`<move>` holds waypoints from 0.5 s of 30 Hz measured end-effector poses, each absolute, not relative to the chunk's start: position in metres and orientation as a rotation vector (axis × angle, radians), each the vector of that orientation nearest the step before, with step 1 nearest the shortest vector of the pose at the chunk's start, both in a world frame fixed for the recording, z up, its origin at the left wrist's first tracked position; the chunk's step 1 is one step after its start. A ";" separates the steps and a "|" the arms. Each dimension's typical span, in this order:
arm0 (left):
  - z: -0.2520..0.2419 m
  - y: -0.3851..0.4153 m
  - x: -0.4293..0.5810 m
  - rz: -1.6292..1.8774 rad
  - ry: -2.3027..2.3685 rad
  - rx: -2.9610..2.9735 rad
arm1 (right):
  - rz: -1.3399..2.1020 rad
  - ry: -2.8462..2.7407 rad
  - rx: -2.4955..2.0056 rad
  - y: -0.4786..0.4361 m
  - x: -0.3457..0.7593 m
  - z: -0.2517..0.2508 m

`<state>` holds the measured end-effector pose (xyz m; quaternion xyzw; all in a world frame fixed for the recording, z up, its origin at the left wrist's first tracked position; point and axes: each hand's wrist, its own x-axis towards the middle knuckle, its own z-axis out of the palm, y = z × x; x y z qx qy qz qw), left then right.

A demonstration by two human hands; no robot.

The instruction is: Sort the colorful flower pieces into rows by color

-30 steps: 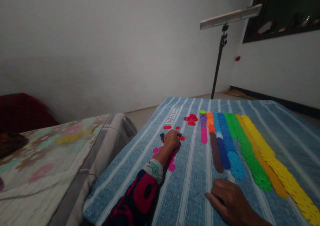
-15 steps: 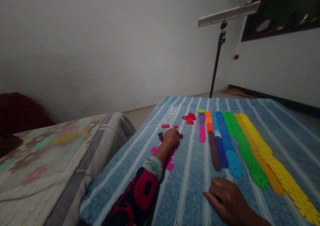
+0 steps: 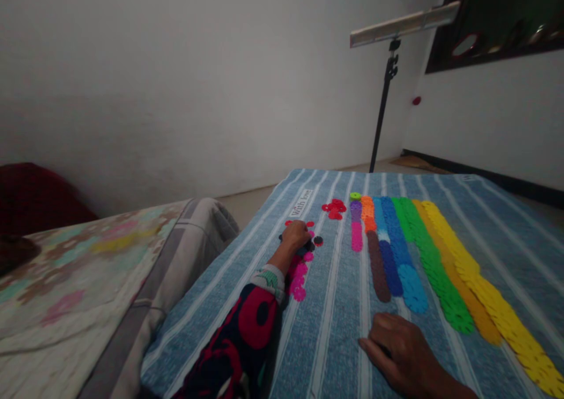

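My left hand [image 3: 295, 235] reaches over a loose group of small plastic discs, fingers bent down and pinched together. Its fingertips are hidden, so I cannot tell what they hold. Pink discs [image 3: 298, 284] lie along its wrist, and a black disc [image 3: 318, 241] sits just right of the fingers. Red discs [image 3: 335, 208] form a small cluster farther up. My right hand [image 3: 399, 349] rests on the blue striped cloth [image 3: 328, 328] with its fingers curled in and nothing visible in them. Beyond it run overlapping rows of notched discs, including a brown row [image 3: 379, 267] and a light blue end [image 3: 413, 290].
Green [image 3: 440, 281] and yellow disc rows [image 3: 493, 305] stretch along the right. A floral-covered surface [image 3: 88, 270] stands at the left. Behind the cloth-covered surface, a black stand [image 3: 381, 117] carries a long light bar [image 3: 405, 24] before the wall.
My left hand has shifted slightly left and up, uncovering more dark and pink discs to its right. My right hand has stayed in place.
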<state>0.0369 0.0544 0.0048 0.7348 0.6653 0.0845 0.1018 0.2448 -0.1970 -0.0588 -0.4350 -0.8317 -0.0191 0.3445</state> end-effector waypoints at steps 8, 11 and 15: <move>0.001 0.056 0.031 0.539 1.862 1.959 | -0.035 -2.161 -1.142 -0.198 0.245 -0.057; 0.005 0.049 0.022 0.657 1.732 1.827 | -0.055 -2.158 -1.138 -0.198 0.244 -0.056; 0.010 0.031 0.007 0.623 1.517 1.787 | -0.056 -2.152 -1.143 -0.198 0.244 -0.056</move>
